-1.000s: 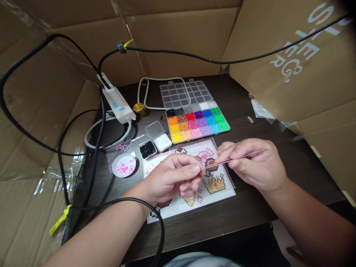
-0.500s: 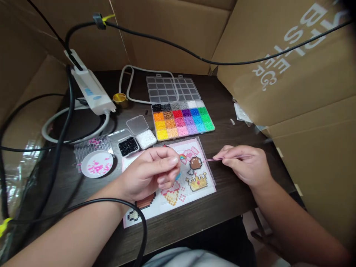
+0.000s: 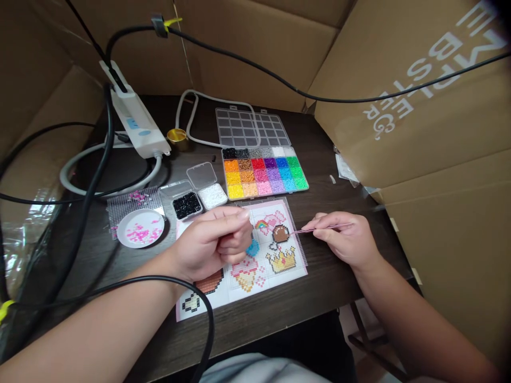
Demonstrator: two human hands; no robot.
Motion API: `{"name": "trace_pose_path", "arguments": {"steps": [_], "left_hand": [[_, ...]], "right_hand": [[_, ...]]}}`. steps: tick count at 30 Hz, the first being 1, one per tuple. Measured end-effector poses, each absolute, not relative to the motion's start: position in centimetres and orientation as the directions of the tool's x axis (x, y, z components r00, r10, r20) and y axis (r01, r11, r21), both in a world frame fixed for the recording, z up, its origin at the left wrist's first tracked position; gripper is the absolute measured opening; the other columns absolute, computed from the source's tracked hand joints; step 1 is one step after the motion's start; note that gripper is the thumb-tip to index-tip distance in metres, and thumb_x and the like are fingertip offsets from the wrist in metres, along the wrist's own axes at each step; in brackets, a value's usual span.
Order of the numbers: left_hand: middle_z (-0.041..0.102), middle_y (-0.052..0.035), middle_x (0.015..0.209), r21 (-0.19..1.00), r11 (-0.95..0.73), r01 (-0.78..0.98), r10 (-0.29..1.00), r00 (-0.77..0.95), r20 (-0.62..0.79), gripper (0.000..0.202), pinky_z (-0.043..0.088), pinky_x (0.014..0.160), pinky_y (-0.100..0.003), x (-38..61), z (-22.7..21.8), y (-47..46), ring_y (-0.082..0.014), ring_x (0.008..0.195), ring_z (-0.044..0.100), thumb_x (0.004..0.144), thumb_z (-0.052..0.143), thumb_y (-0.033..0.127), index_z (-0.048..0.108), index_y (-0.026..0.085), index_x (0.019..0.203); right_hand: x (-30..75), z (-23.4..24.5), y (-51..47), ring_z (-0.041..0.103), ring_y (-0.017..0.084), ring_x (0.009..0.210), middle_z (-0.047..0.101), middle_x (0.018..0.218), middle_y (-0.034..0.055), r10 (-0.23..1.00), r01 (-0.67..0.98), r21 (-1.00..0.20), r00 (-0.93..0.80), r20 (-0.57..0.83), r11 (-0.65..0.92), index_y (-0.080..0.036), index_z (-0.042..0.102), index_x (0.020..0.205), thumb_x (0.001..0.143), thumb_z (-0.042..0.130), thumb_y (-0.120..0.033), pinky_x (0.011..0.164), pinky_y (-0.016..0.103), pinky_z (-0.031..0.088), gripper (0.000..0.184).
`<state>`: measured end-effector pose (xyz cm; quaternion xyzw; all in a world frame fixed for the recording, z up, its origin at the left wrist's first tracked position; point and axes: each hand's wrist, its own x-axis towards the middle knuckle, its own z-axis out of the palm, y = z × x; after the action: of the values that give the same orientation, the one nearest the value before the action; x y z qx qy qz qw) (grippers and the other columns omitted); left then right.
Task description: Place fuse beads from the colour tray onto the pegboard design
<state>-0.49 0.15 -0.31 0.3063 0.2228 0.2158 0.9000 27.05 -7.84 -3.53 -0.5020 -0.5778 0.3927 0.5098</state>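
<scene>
My right hand (image 3: 346, 238) pinches thin pink tweezers (image 3: 319, 229), their tips pointing left toward the brown round figure on the pattern sheet (image 3: 297, 275). Over the middle of that sheet is my left hand (image 3: 219, 239), closed into a loose fist with the thumb on top; whatever its fingers hold, if anything, is hidden. Printed pixel pictures cover the sheet, among them a crown (image 3: 281, 260) and an ice cream cone (image 3: 244, 274), with a clear pegboard (image 3: 295, 223) showing at its edge. Behind lies an open bead box (image 3: 265, 175) with many colours.
Left of the sheet stand small boxes of black beads (image 3: 187, 206) and white beads (image 3: 213, 197), plus a white dish (image 3: 140, 228) with pink beads. A power strip (image 3: 139, 125), a gold cup (image 3: 177, 137) and black cables (image 3: 207, 314) surround the work. Cardboard walls (image 3: 451, 159) enclose the table.
My left hand's fingers have curled in more tightly, and the hand has shifted slightly left. My right hand with the tweezers has moved slightly left. The camera view has tilted a little.
</scene>
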Motion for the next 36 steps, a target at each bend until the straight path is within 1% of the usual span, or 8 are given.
{"name": "trace_pose_path", "arguments": {"steps": [4,7,13,17,21,25,31,36], "left_hand": [[0.029,0.0047,0.05,0.633,0.728,-0.264,0.529,0.804,-0.273,0.044,0.015,0.041,-0.022,-0.38,-0.04,0.14,-0.0061,0.044,0.019,0.087,0.063,0.036,0.042,0.016,0.053],[0.028,0.0048,0.05,0.633,0.73,-0.258,0.526,0.804,-0.279,0.045,0.014,0.041,-0.023,-0.29,0.08,0.11,-0.0064,0.043,0.017,0.087,0.062,0.037,0.04,0.017,0.053],[0.027,0.0045,0.049,0.643,0.724,-0.25,0.528,0.801,-0.283,0.047,0.013,0.041,-0.023,-0.23,0.08,0.1,-0.0069,0.043,0.019,0.084,0.065,0.039,0.038,0.017,0.052],[0.027,0.0045,0.049,0.642,0.727,-0.243,0.522,0.803,-0.287,0.048,0.012,0.042,-0.023,-0.24,0.1,0.14,-0.0067,0.043,0.019,0.084,0.066,0.04,0.039,0.017,0.052],[0.027,0.0045,0.049,0.641,0.727,-0.245,0.524,0.802,-0.288,0.048,0.012,0.041,-0.023,-0.25,0.17,0.14,-0.0066,0.043,0.019,0.084,0.066,0.04,0.039,0.017,0.052],[0.027,0.0046,0.049,0.649,0.719,-0.248,0.531,0.799,-0.283,0.048,0.013,0.041,-0.023,-0.22,0.23,0.1,-0.0061,0.043,0.018,0.085,0.065,0.039,0.038,0.017,0.052],[0.026,0.0048,0.048,0.658,0.709,-0.256,0.541,0.795,-0.274,0.048,0.013,0.041,-0.021,-0.14,0.25,0.07,-0.0054,0.043,0.019,0.084,0.065,0.038,0.037,0.017,0.051],[0.026,0.0049,0.048,0.659,0.707,-0.256,0.54,0.797,-0.27,0.049,0.013,0.041,-0.021,-0.12,0.16,0.08,-0.0055,0.042,0.019,0.084,0.066,0.039,0.037,0.017,0.051]], "right_hand": [[26.98,-3.34,-7.79,0.073,0.019,0.075,0.08,0.084,0.0024,0.981,0.204,-0.962,0.019,0.192,0.184,-0.026,0.078,0.08,0.079,0.077,-0.015,0.078,0.036,0.054,0.011],[26.93,-3.25,-7.76,0.073,0.018,0.075,0.08,0.084,0.0019,0.983,0.212,-0.962,0.021,0.183,0.175,-0.026,0.077,0.078,0.079,0.077,-0.015,0.077,0.035,0.054,0.011],[26.97,-3.26,-7.83,0.074,0.018,0.076,0.08,0.085,0.0017,0.985,0.234,-0.958,0.016,0.171,0.163,-0.027,0.078,0.081,0.079,0.078,-0.016,0.077,0.034,0.055,0.011],[26.87,-3.14,-7.86,0.074,0.018,0.075,0.08,0.084,0.0028,0.984,0.231,-0.958,0.014,0.179,0.171,-0.025,0.078,0.079,0.079,0.078,-0.015,0.075,0.033,0.055,0.01],[26.81,-3.05,-7.86,0.073,0.018,0.075,0.08,0.083,0.0031,0.983,0.24,-0.956,0.03,0.183,0.171,-0.025,0.077,0.077,0.078,0.078,-0.015,0.075,0.033,0.056,0.01],[26.87,-3.01,-7.93,0.073,0.018,0.075,0.08,0.084,0.0039,0.983,0.272,-0.948,0.033,0.18,0.164,-0.024,0.078,0.079,0.078,0.078,-0.017,0.077,0.034,0.056,0.007],[26.77,-2.92,-7.96,0.073,0.02,0.074,0.08,0.082,0.0052,0.985,0.281,-0.949,0.046,0.164,0.145,-0.024,0.077,0.076,0.078,0.078,-0.023,0.075,0.037,0.057,0.003],[27.09,-3.29,-7.97,0.073,0.02,0.076,0.08,0.083,0.0045,0.984,0.279,-0.95,0.06,0.166,0.144,-0.024,0.076,0.076,0.078,0.079,-0.025,0.081,0.038,0.057,0.004]]}}
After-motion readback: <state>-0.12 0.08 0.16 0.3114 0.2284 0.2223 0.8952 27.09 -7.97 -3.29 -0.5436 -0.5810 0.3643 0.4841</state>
